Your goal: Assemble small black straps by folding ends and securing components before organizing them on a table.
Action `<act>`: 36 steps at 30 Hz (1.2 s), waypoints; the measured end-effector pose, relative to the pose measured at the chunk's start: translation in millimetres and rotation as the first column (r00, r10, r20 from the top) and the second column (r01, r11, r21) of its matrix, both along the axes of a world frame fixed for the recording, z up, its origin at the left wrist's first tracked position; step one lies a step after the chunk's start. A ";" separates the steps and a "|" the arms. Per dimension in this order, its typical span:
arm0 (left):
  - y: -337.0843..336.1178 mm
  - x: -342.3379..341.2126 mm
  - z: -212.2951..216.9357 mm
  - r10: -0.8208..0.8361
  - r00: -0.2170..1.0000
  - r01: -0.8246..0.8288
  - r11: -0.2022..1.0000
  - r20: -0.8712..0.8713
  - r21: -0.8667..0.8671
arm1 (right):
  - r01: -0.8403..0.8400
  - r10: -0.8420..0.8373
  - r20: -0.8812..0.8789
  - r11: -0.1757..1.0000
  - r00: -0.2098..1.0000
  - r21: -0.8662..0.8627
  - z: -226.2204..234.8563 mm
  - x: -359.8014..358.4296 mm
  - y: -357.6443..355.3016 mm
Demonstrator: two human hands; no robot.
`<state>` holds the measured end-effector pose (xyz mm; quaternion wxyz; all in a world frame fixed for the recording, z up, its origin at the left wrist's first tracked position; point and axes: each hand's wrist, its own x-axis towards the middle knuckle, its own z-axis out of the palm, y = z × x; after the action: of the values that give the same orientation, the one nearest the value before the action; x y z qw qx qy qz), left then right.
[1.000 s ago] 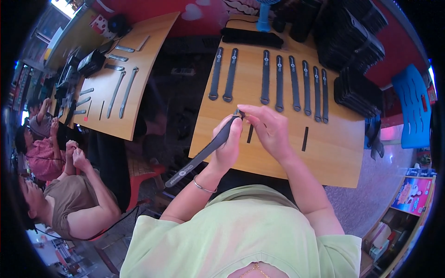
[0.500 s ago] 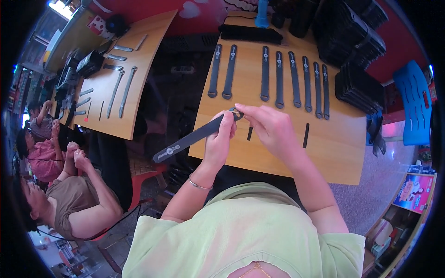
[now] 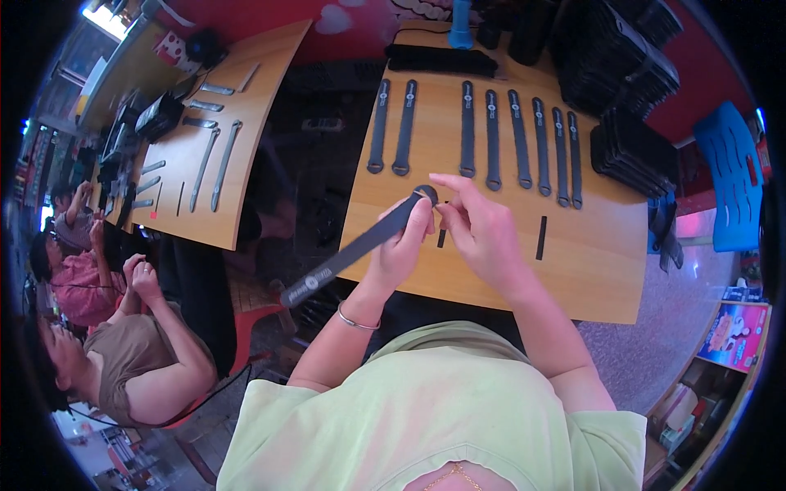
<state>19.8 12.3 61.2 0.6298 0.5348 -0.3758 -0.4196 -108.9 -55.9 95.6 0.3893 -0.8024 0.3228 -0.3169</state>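
A long dark grey strap (image 3: 360,250) with a pale printed mark near its lower left end slants across my left hand (image 3: 403,245). My left thumb presses it against the fingers, just below the rounded end with a slot. My right hand (image 3: 481,231) is at that upper end. Its thumb and a bent finger close on the edge of the strap, and the index finger stretches out above. Beyond my hands, several similar straps (image 3: 492,139) lie in a row on the wooden table (image 3: 385,237). Two short black strips (image 3: 541,238) rest nearer me, one partly behind my right hand.
Stacks of black flat items (image 3: 630,155) stand at the table's right rear. A black bundle (image 3: 442,60) and a blue object (image 3: 460,29) are at the back. On the left, another table (image 3: 254,139) holds straps, with people (image 3: 155,344) seated beside it. A blue chair (image 3: 725,180) stands right.
The strap's slotted end has shifted slightly right and the strap tilts more steeply. My right index finger has lifted off the end; the right thumb has moved to its edge.
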 end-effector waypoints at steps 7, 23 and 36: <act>-0.7 5.7 -1.6 -0.136 0.986 0.135 0.991 -0.095 -0.017 | -0.017 0.023 0.111 0.999 0.994 -0.050 -11.2 -1.1 -4.3; -0.3 15.4 -16.5 -0.163 0.926 0.205 0.975 -0.340 0.091 | -0.010 -0.002 -0.053 0.975 0.999 -0.223 -11.7 -7.3 -4.6; 4.4 -5.5 -20.0 0.154 0.867 -0.125 0.988 0.473 -0.092 | 0.059 -0.117 -0.208 0.962 0.971 -0.268 -15.4 -7.2 11.2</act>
<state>14.2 16.7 41.2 0.5613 0.6291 -0.4922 -0.2164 -116.1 -44.7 80.2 0.2278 -0.8615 0.3554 -0.2821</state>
